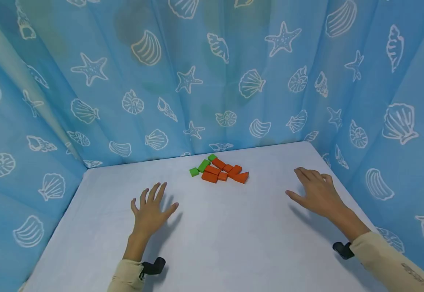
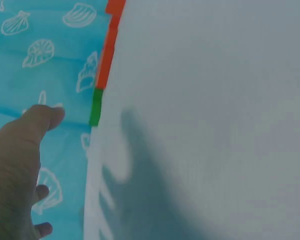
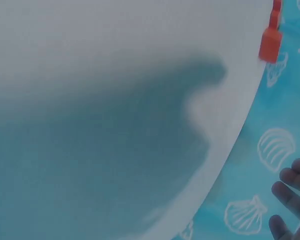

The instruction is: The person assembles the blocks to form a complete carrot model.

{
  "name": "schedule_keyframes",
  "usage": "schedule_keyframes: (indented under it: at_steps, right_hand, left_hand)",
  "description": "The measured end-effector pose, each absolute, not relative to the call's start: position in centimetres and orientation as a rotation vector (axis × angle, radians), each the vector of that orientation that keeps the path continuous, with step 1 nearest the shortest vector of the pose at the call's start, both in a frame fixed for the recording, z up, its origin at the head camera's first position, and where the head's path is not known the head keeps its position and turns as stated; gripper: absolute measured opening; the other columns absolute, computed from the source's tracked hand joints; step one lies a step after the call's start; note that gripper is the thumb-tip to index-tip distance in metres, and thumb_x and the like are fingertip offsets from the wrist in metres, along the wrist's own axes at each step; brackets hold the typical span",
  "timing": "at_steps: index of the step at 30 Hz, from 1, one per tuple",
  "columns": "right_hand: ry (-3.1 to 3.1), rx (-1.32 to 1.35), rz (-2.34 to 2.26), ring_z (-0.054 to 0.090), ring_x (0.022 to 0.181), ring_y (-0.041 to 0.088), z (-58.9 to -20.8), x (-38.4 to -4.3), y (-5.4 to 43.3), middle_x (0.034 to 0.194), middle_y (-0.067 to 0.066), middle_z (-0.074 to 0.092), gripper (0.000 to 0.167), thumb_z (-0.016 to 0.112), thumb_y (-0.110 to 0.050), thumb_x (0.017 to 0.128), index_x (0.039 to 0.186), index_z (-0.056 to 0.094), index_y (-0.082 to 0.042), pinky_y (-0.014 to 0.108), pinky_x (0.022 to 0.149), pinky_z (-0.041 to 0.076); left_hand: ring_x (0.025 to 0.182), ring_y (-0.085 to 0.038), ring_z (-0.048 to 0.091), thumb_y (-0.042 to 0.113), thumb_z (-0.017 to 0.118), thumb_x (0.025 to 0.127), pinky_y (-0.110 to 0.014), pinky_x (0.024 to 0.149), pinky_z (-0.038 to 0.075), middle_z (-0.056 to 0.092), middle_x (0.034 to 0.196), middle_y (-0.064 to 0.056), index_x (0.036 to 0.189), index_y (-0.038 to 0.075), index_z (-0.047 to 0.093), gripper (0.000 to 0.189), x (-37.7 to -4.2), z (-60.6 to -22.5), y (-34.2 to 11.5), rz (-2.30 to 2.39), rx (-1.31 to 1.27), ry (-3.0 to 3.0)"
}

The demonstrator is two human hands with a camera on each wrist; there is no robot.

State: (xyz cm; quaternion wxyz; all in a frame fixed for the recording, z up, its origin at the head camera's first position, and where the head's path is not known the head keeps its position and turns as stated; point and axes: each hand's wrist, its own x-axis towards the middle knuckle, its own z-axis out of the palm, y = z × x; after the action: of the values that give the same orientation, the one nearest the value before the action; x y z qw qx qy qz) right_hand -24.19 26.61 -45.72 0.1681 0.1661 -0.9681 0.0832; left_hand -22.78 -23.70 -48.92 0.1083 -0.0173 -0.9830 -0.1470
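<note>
Two wrist views dim and blurred: left hand [image 1: 149, 215] cut off at the left edge, mostly thumb and two fingertips showing; right hand [image 1: 317, 193] reduced to fingertips at the right edge; blocks [image 1: 222, 176] cropped at the top in both. In the head view, lettering [image 1: 414, 273] on the right sleeve [image 1: 383, 255] too small to make out. White tabletop [image 1: 233, 239] with soft shadows [image 1: 162, 235] beneath both hands; blue curtain [image 1: 204, 105] printed with white shells and starfish, behind and along both sides. Blocks clustered near the tabletop's far edge, sideways between the hands but farther out: three green toward the left, several orange toward the right. Left hand with fingers and thumb spread wide; right hand with thumb well apart from extended fingers; both raised, well apart from the blocks. Black device [image 1: 155, 266] at each wrist, beside beige cuffs [image 1: 128, 271].
</note>
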Motion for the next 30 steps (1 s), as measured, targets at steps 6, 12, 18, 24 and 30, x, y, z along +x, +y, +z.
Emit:
schedule_keyframes:
  at_steps: [6, 12, 18, 24, 30]
  right_hand:
    - [-2.764, 0.472, 0.311, 0.046, 0.126, 0.044, -45.6, -25.4, 24.0, 0.14, 0.025, 0.051, 0.079, 0.072, -0.048, 0.086, 0.141, 0.05, 0.004, 0.065, 0.096, 0.03]
    - [-2.799, 0.461, 0.39, 0.045, 0.127, 0.042, -46.9, -26.8, 21.0, 0.138, 0.024, 0.053, 0.074, 0.071, -0.048, 0.087, 0.138, 0.054, 0.002, 0.063, 0.096, 0.031]
    - [-2.813, 0.439, 0.444, 0.045, 0.127, 0.04, -47.5, -27.7, 19.0, 0.137, 0.021, 0.056, 0.067, 0.071, -0.045, 0.087, 0.136, 0.057, -0.001, 0.062, 0.098, 0.03]
    - [-2.82, 0.44, 0.431, 0.047, 0.127, 0.039, -48.2, -28.4, 17.7, 0.136, 0.019, 0.057, 0.065, 0.071, -0.046, 0.087, 0.134, 0.059, -0.002, 0.062, 0.099, 0.031]
    - [-2.817, 0.418, 0.467, 0.047, 0.126, 0.038, -48.6, -29.0, 17.2, 0.135, 0.019, 0.057, 0.064, 0.073, -0.043, 0.087, 0.135, 0.059, -0.003, 0.061, 0.099, 0.031]
  left_hand:
    - [0.131, -0.037, 0.035, 0.06, 0.062, 0.088, -0.062, 0.098, 0.021, 0.045, 0.146, -0.013, 0.144, 0.014, 0.049, 0.074, -25.4, -49.7, -19.8, -0.626, 0.054, -2.809]
    - [0.126, -0.035, 0.041, 0.06, 0.063, 0.087, -0.058, 0.094, 0.027, 0.05, 0.14, -0.013, 0.141, 0.012, 0.052, 0.073, -27.9, -50.7, -16.5, -0.676, 0.031, -2.785]
    - [0.122, -0.034, 0.043, 0.06, 0.064, 0.086, -0.055, 0.09, 0.03, 0.052, 0.138, -0.013, 0.142, 0.01, 0.052, 0.076, -29.8, -51.5, -14.0, -0.713, -0.044, -2.793]
    - [0.115, -0.033, 0.044, 0.061, 0.067, 0.084, -0.051, 0.085, 0.034, 0.051, 0.134, -0.015, 0.138, 0.004, 0.053, 0.079, -31.3, -52.0, -11.8, -0.769, -0.049, -2.785]
    - [0.109, -0.031, 0.045, 0.057, 0.07, 0.085, -0.045, 0.084, 0.038, 0.051, 0.123, -0.016, 0.133, -0.001, 0.053, 0.077, -32.8, -52.8, -10.3, -0.744, 0.0, -2.786]
